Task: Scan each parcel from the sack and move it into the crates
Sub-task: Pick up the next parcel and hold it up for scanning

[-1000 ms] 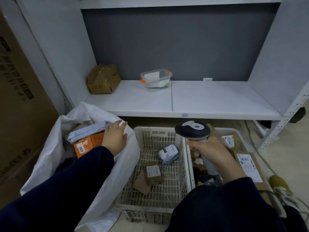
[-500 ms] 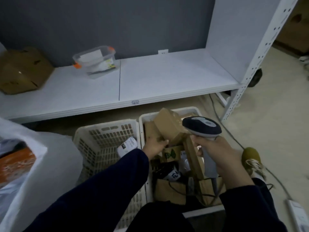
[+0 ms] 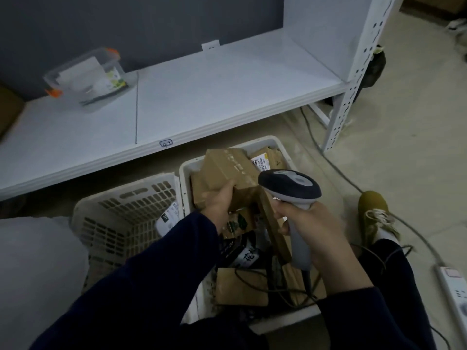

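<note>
Head cam looks down on a brown cardboard parcel just above the middle of the frame. It's tilted, sitting over the solid white crate, which has a pile of other brown parcels in it. The left hand grips the parcel's near lower edge, with the thumb curled up onto its side. Right beside it, the right hand is wrapped tight round the handle of a grey barcode scanner, cable trailing down into the crate. Left of that crate is a slotted white crate with a small white packet inside. The white sack fills the lower left corner. Up top, a white shelf has a clear tub with orange clips at upper left.
</note>
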